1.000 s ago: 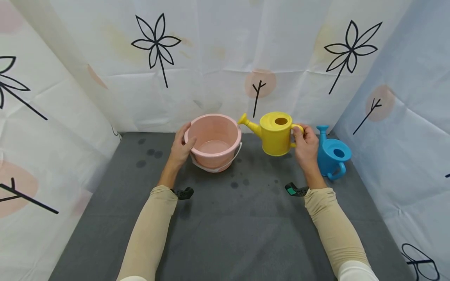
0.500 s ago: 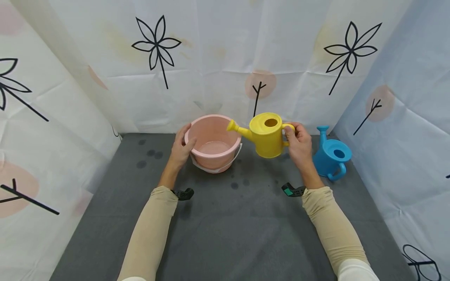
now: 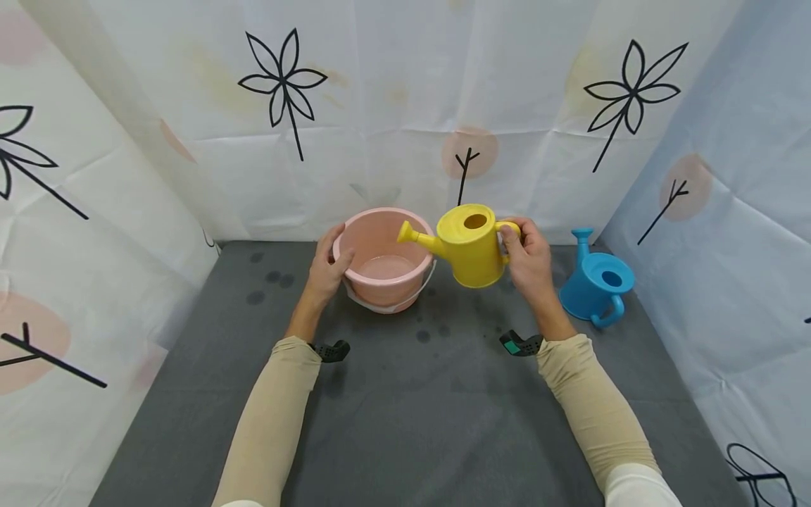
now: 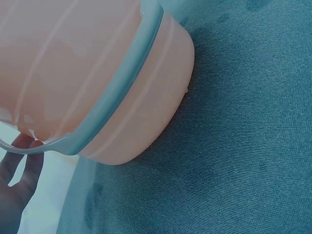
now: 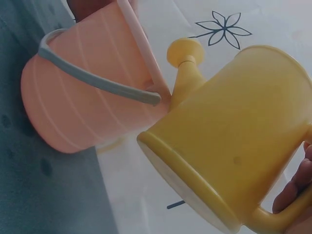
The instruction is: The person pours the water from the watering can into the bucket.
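A pink bucket stands on the dark grey cloth near the back wall. My left hand grips its left rim, thumb on the inner side; in the left wrist view the fingers show behind the bucket's pale handle. My right hand holds a yellow watering can by its handle, fingers curled through the loop. The can is raised off the cloth and tilts slightly left. Its spout head overlaps the bucket's opening in the head view. In the right wrist view, the can's underside faces the camera.
A blue watering can stands at the right, just beyond my right forearm, near the right wall. White fabric walls with printed flowers enclose the back and sides. Dark wet spots mark the grey cloth.
My right hand has carried the yellow watering can left, bringing its spout head from beside the bucket to over its rim and tilting it slightly. The left hand and bucket have stayed put.
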The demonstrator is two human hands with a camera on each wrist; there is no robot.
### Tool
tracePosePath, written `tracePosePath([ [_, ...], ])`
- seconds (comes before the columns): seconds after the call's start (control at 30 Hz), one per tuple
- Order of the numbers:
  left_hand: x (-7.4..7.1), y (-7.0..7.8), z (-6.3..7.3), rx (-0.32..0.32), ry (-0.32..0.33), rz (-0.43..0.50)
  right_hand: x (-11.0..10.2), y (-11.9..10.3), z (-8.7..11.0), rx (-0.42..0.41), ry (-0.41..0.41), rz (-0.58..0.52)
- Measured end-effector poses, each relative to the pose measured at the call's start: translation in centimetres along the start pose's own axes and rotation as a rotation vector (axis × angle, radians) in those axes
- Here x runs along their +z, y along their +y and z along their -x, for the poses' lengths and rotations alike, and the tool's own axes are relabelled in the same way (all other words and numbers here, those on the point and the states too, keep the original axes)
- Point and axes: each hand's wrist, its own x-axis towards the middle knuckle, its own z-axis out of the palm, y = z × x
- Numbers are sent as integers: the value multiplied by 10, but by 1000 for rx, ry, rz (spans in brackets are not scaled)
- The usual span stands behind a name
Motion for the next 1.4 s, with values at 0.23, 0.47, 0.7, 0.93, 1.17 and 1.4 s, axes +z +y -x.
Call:
tracePosePath([
  [0.23, 1, 4, 1, 16, -2, -8, 0, -3, -2, -15, -29, 15],
  [0.47, 2, 5, 3, 5, 5, -19, -4, 14, -10, -112, -80, -4],
  [0.7, 0, 4, 2, -1, 7, -12, 1, -8, -11, -91, -91, 171],
  [0.93, 0, 2, 2, 3, -5, -13, -1, -19, -15, -60, -117, 256],
  [1.17, 2, 1, 1, -14, 2, -25, -5, -21, -20, -83, -172, 316],
  [1.4, 1, 2, 1, -9, -1, 6, -5, -28, -26, -94, -230, 330],
])
